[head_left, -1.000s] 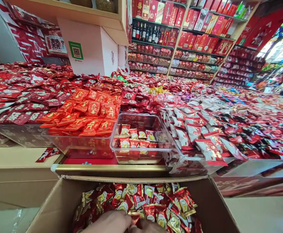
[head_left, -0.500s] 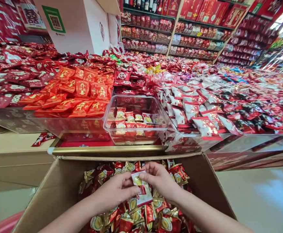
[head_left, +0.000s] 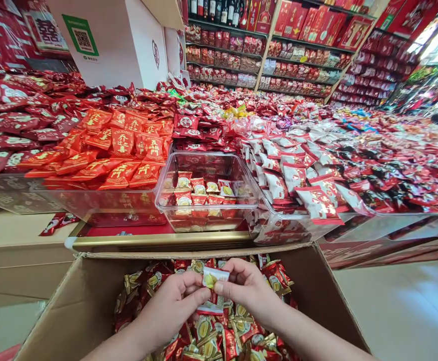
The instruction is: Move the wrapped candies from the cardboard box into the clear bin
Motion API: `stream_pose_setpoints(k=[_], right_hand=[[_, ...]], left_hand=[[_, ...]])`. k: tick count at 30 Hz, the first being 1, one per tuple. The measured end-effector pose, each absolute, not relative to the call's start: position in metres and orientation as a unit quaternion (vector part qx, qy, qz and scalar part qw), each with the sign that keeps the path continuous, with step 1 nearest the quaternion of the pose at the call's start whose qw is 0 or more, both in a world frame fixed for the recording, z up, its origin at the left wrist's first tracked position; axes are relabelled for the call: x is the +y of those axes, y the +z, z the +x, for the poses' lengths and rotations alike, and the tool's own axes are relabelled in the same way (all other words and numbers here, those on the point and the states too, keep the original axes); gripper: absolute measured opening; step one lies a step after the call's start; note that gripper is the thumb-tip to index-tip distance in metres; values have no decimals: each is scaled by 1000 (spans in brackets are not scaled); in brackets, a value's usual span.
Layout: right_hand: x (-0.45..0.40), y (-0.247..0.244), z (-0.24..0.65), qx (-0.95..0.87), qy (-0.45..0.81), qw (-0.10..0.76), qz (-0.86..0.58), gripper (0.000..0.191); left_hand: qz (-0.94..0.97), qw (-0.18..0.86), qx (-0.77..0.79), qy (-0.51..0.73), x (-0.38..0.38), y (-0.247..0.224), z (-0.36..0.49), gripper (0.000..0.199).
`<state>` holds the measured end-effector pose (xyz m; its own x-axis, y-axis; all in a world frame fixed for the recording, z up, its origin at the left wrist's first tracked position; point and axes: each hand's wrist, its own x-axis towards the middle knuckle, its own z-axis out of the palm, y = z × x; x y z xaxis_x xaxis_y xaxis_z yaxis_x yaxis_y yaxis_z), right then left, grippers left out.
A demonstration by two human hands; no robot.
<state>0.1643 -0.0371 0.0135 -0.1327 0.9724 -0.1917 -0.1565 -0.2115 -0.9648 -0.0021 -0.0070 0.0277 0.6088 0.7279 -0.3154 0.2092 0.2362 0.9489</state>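
Cardboard forms the nearest container: an open cardboard box [head_left: 87, 301] sits directly below the camera, loaded with red-and-gold wrapped candies [head_left: 237, 331] to well below its rim. Both hands work above this load, near the box's far wall. The left hand [head_left: 168, 306] and the right hand [head_left: 247, 288] are closed in a pinch on a small stack of candy packets [head_left: 213, 283], fingertips on either side, the top packet showing a white face with a yellow print. The stack is held clear of the loose candies beneath it. Beyond the box's far edge runs the gold-trimmed front edge of the counter [head_left: 159, 240], and on it stands a clear plastic bin [head_left: 207, 193]. Judged from the fill, the bin is at an early stage: one partial layer of matching candies lies across its floor, with most of its depth unused, while the box remains well stocked. Open room lies straight ahead over the bin's open top. Laterally the bin is confined: a bin of orange-red packets [head_left: 121, 150] touches its left side, and white-and-red packets [head_left: 297, 180] crowd the right. Shelves [head_left: 297, 55] of red boxes close the far wall.
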Motion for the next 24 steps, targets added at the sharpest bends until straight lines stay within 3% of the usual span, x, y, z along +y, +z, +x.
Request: stream_pose_setpoints(k=[3,7,11,15,19,24], right_hand=[[-40,17,170,-597,456,472,-461,9],[-45,29,174,-738,315,455,-386,22],[-49,36,169,-725,408,401,-383,27],[-51,24,157,-602,489,413,-478,12],[-52,38,156,-554,576,411,-439,17],[-21,140,173,-636,416,428,-489,10]], left_hand=[[608,644,415,208,-2,33,-7,18],[368,809,415,197,-3,40,-11,34],[384,793,409,236,-10,38,-7,32],[461,758,384,255,-17,34,-3,46],[457,764,367,272,-20,48,-6,57],[456,761,350,301,-13,62,-21,50]])
